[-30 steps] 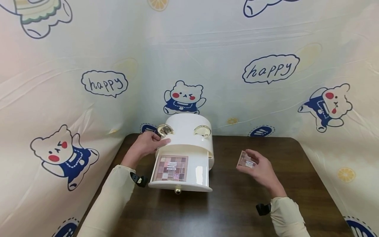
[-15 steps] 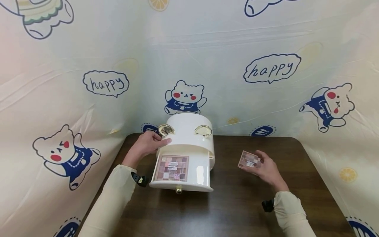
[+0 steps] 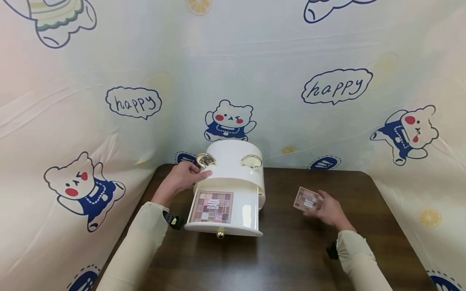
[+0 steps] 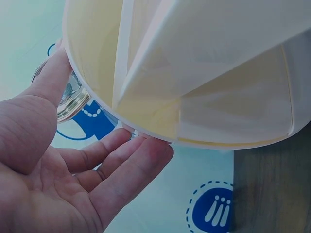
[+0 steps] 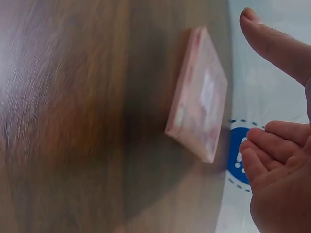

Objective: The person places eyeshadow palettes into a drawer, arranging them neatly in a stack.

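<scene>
A white drawer organizer (image 3: 234, 149) stands on the table with its drawer (image 3: 245, 214) pulled out. My left hand (image 3: 182, 178) holds the organizer's left side, thumb on the front edge and fingers on the outer wall. An eyeshadow palette (image 3: 212, 207) printed with coloured squares lies in the left part of the drawer. To the right, a smaller eyeshadow palette (image 3: 303, 197) lies on the table. My right hand (image 3: 331, 210) is just right of it. In the right wrist view the thumb and fingers are spread, apart from the small palette (image 5: 201, 99).
The brown table (image 3: 280, 258) has a patterned cloth (image 3: 273, 48) hanging behind and at both sides. Two gold round fittings (image 3: 251, 162) stick out from the organizer's upper front. A gold knob (image 3: 220, 233) sits on the drawer front.
My right hand has let go of the small palette and drawn back to the right. More of the palette's top now shows. The left hand has stayed on the organizer.
</scene>
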`<state>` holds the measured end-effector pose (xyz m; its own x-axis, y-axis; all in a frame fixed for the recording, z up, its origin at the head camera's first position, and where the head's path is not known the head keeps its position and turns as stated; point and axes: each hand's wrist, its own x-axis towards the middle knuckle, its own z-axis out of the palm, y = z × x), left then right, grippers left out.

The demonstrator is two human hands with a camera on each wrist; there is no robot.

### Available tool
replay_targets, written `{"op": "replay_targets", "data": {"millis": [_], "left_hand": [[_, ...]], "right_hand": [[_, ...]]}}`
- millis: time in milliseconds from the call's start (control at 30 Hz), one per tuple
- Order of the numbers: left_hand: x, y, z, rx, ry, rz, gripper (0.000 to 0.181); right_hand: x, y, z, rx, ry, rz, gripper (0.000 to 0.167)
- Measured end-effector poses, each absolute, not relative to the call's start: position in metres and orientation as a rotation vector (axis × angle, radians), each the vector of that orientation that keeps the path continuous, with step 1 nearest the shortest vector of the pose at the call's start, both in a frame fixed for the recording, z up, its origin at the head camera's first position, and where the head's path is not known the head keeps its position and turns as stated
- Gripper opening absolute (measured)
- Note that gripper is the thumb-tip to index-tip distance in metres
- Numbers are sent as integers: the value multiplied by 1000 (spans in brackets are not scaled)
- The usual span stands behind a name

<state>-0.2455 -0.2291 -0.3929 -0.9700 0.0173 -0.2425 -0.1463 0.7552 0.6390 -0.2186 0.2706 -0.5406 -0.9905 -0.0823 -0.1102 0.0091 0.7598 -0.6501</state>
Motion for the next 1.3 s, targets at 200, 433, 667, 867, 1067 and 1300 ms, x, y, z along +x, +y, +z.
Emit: {"op": "replay_targets", "data": {"millis": [200,433,667,867,1067,1300], "left_hand": [[-246,-228,-393,-95,2724,1006,60],[-245,-228,-390,-117,2726,990,61],[-247,-227,-391,-95,2729,974,64],[-245,-229,-391,-111,2737,974,64],[-243,-228,-390,-95,2724,1027,62],[-243,-227,-390,-112,2719,1017,63]], "right_hand": [[-223,278,-551,-84,2855,-955,111],[-227,285,-559,-87,2843,-894,114],[-230,289,-563,-45,2807,-881,121],[-237,293,-567,-70,2833,-837,122],[-242,298,-572,-79,2821,-800,112],[-242,301,-573,-77,2798,-805,102]]}}
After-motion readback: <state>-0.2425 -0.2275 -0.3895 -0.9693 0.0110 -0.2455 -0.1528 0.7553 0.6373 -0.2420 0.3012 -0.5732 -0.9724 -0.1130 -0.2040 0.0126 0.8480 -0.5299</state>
